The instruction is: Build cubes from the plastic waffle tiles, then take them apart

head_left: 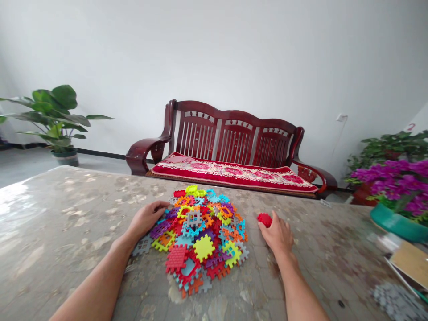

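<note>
A heaped pile of plastic interlocking building tiles (189, 239) in red, yellow-green, orange, purple, blue and grey lies on the table. Some tiles are solid, others have window-like cut-outs, and all have toothed edges. At the pile's left edge rests my left hand (149, 217), its fingers stretched towards the tiles and holding nothing that I can see; the fingertips are partly hidden. To the right of the pile, apart from it, my right hand (278, 233) grips a red interlocking tile (265, 219) between thumb and fingers, close to the tabletop.
The table (80, 218) has a patterned cover. On its right stand a teal flower pot (397, 223) with purple flowers, a tan box-like item (411, 263) and a grey knobbly object (397, 301). Beyond is a wooden bench (234, 133); a potted plant (60, 120) stands left.
</note>
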Demonstrator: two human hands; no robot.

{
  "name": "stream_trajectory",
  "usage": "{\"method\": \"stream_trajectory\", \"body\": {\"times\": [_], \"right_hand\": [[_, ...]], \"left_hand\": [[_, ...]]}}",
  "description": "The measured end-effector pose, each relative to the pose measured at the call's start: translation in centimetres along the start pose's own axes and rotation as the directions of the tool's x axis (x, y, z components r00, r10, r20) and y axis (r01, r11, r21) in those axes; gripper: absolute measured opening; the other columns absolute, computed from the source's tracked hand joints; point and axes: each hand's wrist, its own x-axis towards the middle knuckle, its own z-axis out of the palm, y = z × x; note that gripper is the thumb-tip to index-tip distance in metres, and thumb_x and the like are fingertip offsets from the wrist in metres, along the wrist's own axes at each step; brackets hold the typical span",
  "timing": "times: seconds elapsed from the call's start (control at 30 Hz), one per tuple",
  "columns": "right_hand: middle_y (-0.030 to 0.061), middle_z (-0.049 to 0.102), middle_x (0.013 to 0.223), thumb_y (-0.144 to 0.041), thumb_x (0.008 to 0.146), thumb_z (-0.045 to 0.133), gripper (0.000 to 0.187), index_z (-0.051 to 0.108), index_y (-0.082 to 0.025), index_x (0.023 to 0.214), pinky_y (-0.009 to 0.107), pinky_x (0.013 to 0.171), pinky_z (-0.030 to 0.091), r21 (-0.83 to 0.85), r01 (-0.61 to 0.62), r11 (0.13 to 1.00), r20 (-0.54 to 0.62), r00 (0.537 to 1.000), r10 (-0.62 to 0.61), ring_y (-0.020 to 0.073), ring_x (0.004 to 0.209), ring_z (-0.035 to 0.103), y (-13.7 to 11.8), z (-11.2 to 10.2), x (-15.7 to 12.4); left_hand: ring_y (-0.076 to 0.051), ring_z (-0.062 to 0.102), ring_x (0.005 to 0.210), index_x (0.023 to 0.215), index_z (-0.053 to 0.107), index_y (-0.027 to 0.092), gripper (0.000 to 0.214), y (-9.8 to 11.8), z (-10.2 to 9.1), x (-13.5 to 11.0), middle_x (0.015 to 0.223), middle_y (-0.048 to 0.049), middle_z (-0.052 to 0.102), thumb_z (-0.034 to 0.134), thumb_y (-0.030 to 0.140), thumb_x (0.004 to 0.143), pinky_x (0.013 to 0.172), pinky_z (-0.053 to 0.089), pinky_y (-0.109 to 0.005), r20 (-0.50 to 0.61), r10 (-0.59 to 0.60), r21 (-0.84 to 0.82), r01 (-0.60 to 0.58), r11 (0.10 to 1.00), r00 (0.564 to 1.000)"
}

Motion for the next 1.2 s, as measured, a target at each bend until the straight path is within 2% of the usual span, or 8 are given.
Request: {"method": "stream_trajectory", "body": {"times": [0.33,0.5,0.57,0.67,0.77,0.83,0.97,1.2], "right_hand": [[0.0182,0.065,0.114,-0.048,0.084,0.051,0.065,0.046,-0.013,0.138,0.044,0.085,0.045,-0.018,0.025,1.000,-0.036,0.999,-0.026,0.0342,0.107,0.058,0.0,0.4,-0.1],[0.0182,0.063,0.117,-0.046,0.083,0.055,0.060,0.052,-0.013,0.133,0.045,0.085,0.044,0.065,0.085,0.994,-0.180,0.981,-0.072,0.0346,0.106,0.056,0.2,0.8,-0.2],[0.0145,0.064,0.115,-0.039,0.084,0.055,0.046,0.060,-0.016,0.123,0.043,0.088,0.043,0.175,0.214,0.961,-0.273,0.948,-0.161,0.0312,0.104,0.056,-0.3,0.8,-0.4],[0.0085,0.067,0.104,-0.030,0.086,0.053,0.026,0.069,-0.021,0.104,0.038,0.092,0.042,0.363,0.474,0.802,-0.359,0.866,-0.349,0.0249,0.099,0.056,-2.0,0.2,-1.1],[0.0048,0.067,0.097,-0.023,0.086,0.054,0.020,0.070,-0.024,0.098,0.035,0.091,0.043,0.459,0.626,0.631,-0.348,0.780,-0.520,0.0215,0.095,0.057,-4.8,-0.9,-2.7],[0.0036,0.067,0.096,-0.021,0.084,0.057,0.021,0.070,-0.026,0.099,0.034,0.087,0.043,0.480,0.659,0.579,-0.296,0.743,-0.600,0.0211,0.096,0.056,-6.5,-1.8,-3.9],[0.0027,0.065,0.098,-0.018,0.082,0.061,0.026,0.070,-0.028,0.104,0.034,0.087,0.043,0.456,0.704,0.545,-0.207,0.679,-0.704,0.0208,0.096,0.055,-8.7,-2.8,-5.6],[0.0055,0.063,0.103,-0.022,0.083,0.060,0.036,0.064,-0.027,0.119,0.036,0.089,0.043,0.318,0.740,0.592,-0.138,0.654,-0.744,0.0237,0.101,0.053,-9.8,-2.7,-6.1]], "left_hand": [[-0.020,0.067,0.081,0.103,0.071,0.022,0.039,0.8,-0.3,-0.3,0.089,0.0000,0.077,0.049,0.039,0.075,0.078,0.049,-0.026,0.007,-0.009,0.025,0.009,1.000,1.000],[-0.020,0.068,0.081,0.102,0.071,0.022,0.039,0.9,-0.3,-0.4,0.090,-0.0003,0.077,0.049,0.039,0.075,0.077,0.049,-0.026,0.000,-0.007,0.043,0.007,0.999,1.000],[-0.021,0.068,0.083,0.102,0.071,0.022,0.039,0.8,-0.2,-0.4,0.092,-0.0007,0.077,0.049,0.040,0.075,0.078,0.049,-0.026,-0.008,-0.001,0.047,0.002,0.999,1.000],[-0.021,0.068,0.086,0.102,0.071,0.023,0.039,0.6,-0.1,-0.3,0.093,-0.0009,0.077,0.049,0.040,0.075,0.080,0.049,-0.027,-0.019,0.003,0.039,-0.002,0.999,1.000],[-0.021,0.068,0.083,0.102,0.072,0.023,0.039,0.5,-0.1,-0.3,0.091,-0.0006,0.077,0.050,0.040,0.074,0.079,0.049,-0.027,-0.018,-0.003,0.027,0.003,1.000,1.000],[-0.021,0.067,0.080,0.101,0.072,0.023,0.039,0.4,0.0,-0.2,0.089,-0.0005,0.077,0.049,0.040,0.074,0.077,0.049,-0.027,-0.015,-0.001,0.025,0.002,1.000,1.000],[-0.020,0.067,0.079,0.102,0.072,0.023,0.039,0.1,0.1,-0.1,0.090,-0.0002,0.076,0.048,0.039,0.076,0.074,0.049,-0.026,-0.013,0.003,0.028,-0.003,1.000,1.000],[-0.021,0.068,0.085,0.100,0.072,0.024,0.036,0.1,0.1,-0.1,0.094,-0.0002,0.077,0.048,0.036,0.077,0.080,0.048,-0.026,-0.026,0.004,0.042,-0.003,0.999,1.000]]}}
